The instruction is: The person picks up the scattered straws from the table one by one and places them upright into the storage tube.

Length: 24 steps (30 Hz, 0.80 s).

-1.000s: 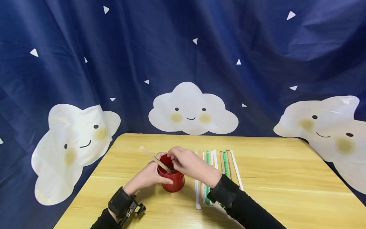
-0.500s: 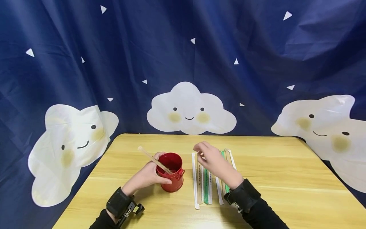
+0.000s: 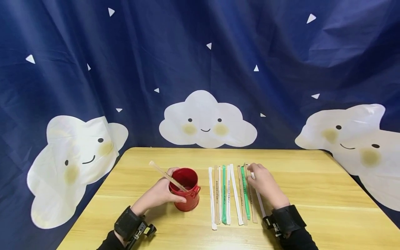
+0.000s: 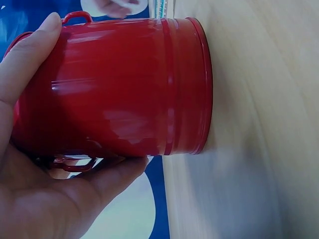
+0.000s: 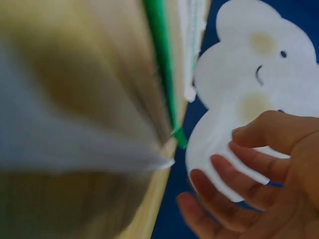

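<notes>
My left hand [image 3: 162, 193] grips the small red bucket [image 3: 191, 205] from its left side, thumb on the near wall. In the left wrist view the bucket [image 4: 114, 89] has small side loops, and its base is right at the wooden surface. A tan wrapped straw [image 3: 165, 175] leans inside it, its end sticking out to the upper left. My right hand [image 3: 265, 182] hovers at the far end of the rightmost white wrapped straw [image 3: 260, 201]. In the right wrist view the fingers [image 5: 234, 174] are loosely bent and apart, with nothing between them.
Several wrapped straws lie side by side right of the bucket, among them a white straw [image 3: 212, 201], a green straw [image 3: 224, 194] and another green straw [image 3: 245, 191]. The wooden table [image 3: 312, 208] ends at a dark blue curtain [image 3: 187, 52] with cloud prints.
My right hand has left the bucket's mouth and moved right, over the row, to the rightmost straw. My left hand still holds the bucket with the tan straw in it.
</notes>
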{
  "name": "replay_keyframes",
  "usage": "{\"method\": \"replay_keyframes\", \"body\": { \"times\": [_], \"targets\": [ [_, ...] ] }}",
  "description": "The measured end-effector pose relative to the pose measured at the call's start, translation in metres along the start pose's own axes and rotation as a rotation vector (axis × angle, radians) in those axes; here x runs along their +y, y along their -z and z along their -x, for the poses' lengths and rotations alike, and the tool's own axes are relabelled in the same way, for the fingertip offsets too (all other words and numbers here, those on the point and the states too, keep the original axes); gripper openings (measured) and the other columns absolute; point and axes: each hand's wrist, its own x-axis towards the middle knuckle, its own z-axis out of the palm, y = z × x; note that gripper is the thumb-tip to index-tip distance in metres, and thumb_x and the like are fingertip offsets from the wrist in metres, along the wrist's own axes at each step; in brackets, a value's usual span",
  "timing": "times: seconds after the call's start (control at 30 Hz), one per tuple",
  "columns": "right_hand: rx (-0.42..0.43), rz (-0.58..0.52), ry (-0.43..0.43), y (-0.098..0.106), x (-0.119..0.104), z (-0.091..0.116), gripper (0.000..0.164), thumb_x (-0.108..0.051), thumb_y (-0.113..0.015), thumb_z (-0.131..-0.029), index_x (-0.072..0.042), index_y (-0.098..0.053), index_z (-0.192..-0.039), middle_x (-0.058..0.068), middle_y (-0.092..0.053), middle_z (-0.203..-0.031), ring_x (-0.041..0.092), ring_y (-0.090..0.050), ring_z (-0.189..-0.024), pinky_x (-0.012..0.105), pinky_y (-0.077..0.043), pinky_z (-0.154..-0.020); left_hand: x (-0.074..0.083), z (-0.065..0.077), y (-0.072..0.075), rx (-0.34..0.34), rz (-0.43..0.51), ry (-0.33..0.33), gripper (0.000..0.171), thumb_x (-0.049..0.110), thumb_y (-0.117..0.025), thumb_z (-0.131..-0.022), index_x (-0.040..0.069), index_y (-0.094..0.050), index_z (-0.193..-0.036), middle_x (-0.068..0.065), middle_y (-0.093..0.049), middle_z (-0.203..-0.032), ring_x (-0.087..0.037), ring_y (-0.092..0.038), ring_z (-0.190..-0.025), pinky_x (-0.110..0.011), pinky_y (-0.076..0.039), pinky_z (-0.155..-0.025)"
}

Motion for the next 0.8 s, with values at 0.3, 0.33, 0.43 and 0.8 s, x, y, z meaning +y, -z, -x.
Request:
{"method": "replay_keyframes", "body": {
  "times": [0.3, 0.33, 0.43, 0.8],
  "targets": [
    [-0.102, 0.077, -0.183, 0.005, 0.017, 0.009, 0.034, -0.011, -0.067, -0.091, 0.014, -0.058, -0.112, 0.026, -0.063, -0.099, 0.039, -0.064, -0.09, 0.053, -0.055, -0.078, 0.002, 0.001, 0.0, 0.005, -0.002, 0.017, 0.099, 0.023, -0.096, -0.07, 0.004, -0.037, -0.147, -0.01, -0.053, -0.142, -0.026, -0.053, -0.13, -0.033, -0.044, -0.108],
    [-0.109, 0.086, -0.19, 0.005, 0.017, 0.009, 0.032, -0.013, -0.068, -0.091, 0.012, -0.059, -0.108, 0.024, -0.063, -0.095, 0.038, -0.064, -0.087, 0.052, -0.054, -0.076, 0.002, 0.0, 0.001, 0.004, 0.002, 0.015, 0.099, 0.023, -0.096, -0.07, 0.004, -0.037, -0.146, -0.01, -0.052, -0.142, -0.026, -0.053, -0.13, -0.033, -0.044, -0.108],
    [-0.132, 0.087, -0.219, 0.003, 0.015, 0.01, 0.025, -0.016, -0.072, -0.089, 0.005, -0.059, -0.094, 0.016, -0.059, -0.084, 0.031, -0.059, -0.076, 0.046, -0.052, -0.068, 0.001, 0.0, 0.001, 0.0, 0.001, 0.014, 0.098, 0.023, -0.096, -0.07, 0.004, -0.037, -0.146, -0.009, -0.053, -0.142, -0.026, -0.053, -0.129, -0.032, -0.044, -0.108],
    [-0.194, 0.092, -0.347, -0.002, 0.005, 0.008, 0.021, -0.015, -0.072, -0.087, -0.002, -0.056, -0.083, 0.01, -0.052, -0.074, 0.025, -0.052, -0.065, 0.036, -0.043, -0.054, -0.001, -0.002, 0.001, -0.01, -0.001, 0.005, 0.098, 0.024, -0.095, -0.071, 0.004, -0.036, -0.146, -0.009, -0.054, -0.141, -0.026, -0.053, -0.129, -0.03, -0.044, -0.107]
  ]
}}
